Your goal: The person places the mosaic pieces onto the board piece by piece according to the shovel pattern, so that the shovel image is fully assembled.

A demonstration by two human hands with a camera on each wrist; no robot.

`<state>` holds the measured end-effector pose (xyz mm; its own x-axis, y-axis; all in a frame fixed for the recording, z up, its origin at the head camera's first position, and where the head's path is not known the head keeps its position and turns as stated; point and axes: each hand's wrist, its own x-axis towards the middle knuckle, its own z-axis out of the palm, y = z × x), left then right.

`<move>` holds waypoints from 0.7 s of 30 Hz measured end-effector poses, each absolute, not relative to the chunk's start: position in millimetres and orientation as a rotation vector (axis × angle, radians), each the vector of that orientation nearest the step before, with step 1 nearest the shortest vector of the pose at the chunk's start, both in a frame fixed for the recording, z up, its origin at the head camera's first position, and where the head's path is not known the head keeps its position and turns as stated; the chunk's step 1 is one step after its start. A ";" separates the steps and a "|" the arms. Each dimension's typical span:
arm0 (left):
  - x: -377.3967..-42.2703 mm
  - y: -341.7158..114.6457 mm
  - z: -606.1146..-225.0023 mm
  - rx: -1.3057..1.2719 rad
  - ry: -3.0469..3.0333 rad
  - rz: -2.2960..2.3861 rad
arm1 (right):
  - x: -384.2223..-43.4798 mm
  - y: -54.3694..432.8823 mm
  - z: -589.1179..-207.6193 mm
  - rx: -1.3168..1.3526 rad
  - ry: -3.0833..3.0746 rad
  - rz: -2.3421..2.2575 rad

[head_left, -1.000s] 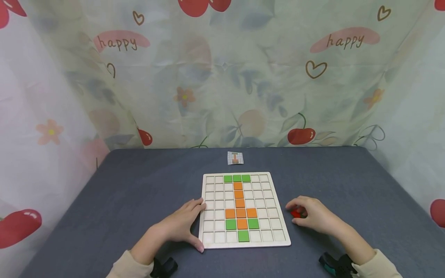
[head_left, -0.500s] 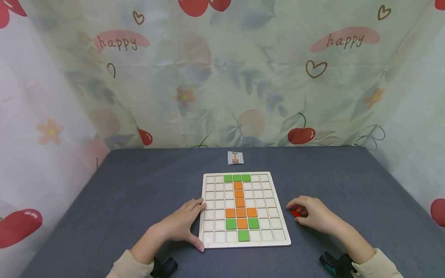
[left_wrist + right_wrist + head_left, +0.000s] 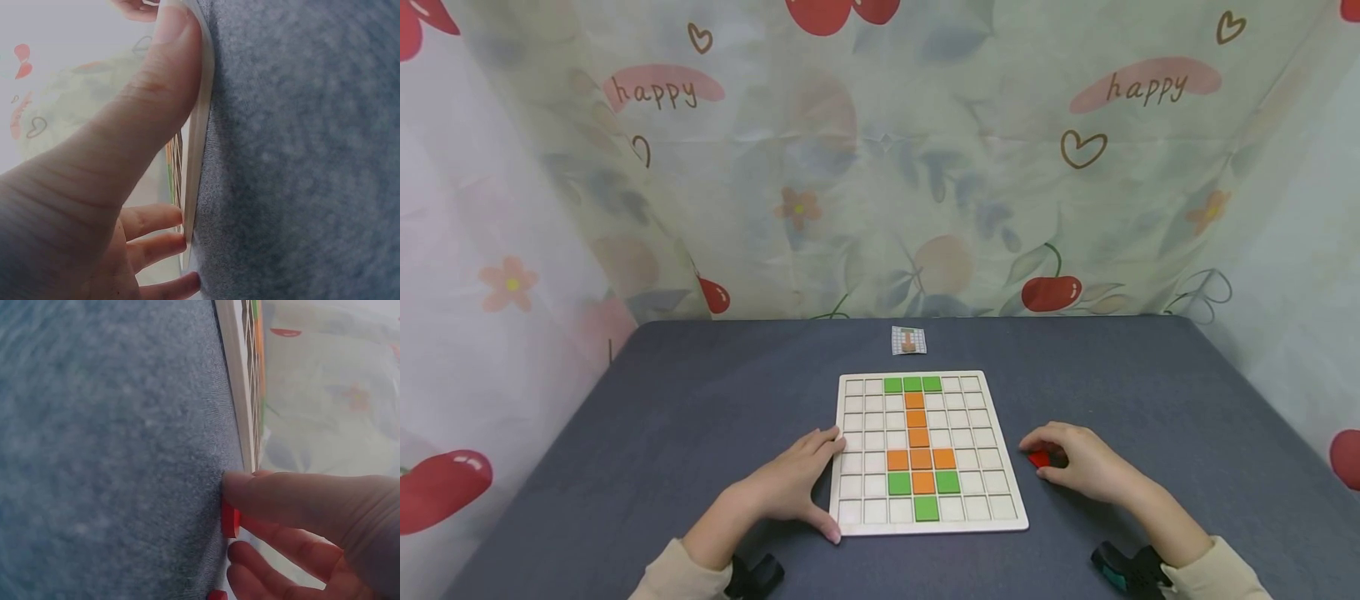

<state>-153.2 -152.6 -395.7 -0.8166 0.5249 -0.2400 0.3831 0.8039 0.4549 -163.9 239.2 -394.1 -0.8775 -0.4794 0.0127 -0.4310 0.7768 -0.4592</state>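
Observation:
My left hand (image 3: 796, 479) rests along the left edge of a white grid board (image 3: 992, 450), with its thumb at the near corner and its fingers spread. In the left wrist view, that thumb (image 3: 178, 56) lies against the board's rim. Green tiles (image 3: 926, 508) and orange tiles (image 3: 920, 458) fill some of the cells. To the right of the board, my right hand (image 3: 1078, 458) pinches a small red tile (image 3: 1038, 459) low at the table surface. The right wrist view has the thumb against this red tile (image 3: 230, 519); a second red piece (image 3: 217, 595) lies below it.
A small printed card (image 3: 908, 341) with a grid picture lies behind the board on the dark blue tablecloth (image 3: 737, 375). A patterned curtain (image 3: 880, 208) hangs behind the table and at both sides. Dark wrist cameras (image 3: 1126, 568) sit under both wrists.
My right thumb has shifted slightly to the right, and a little more of the red tile shows. My left hand and the board have stayed in place.

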 end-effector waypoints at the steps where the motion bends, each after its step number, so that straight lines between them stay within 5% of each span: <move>1: -153.5 -152.6 -395.8 0.687 2.636 0.556 | -164.0 239.6 -394.2 -0.742 2.860 -0.703; 21: -152.2 -151.6 -394.1 0.674 2.633 0.558 | -160.4 234.8 -389.8 -0.772 2.915 -0.793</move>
<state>-152.2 -151.6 -394.1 -0.8193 0.5177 -0.2463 0.3731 0.8077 0.4565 -160.4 234.8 -389.8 -0.8773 -0.4685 0.1041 -0.4566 0.7482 -0.4813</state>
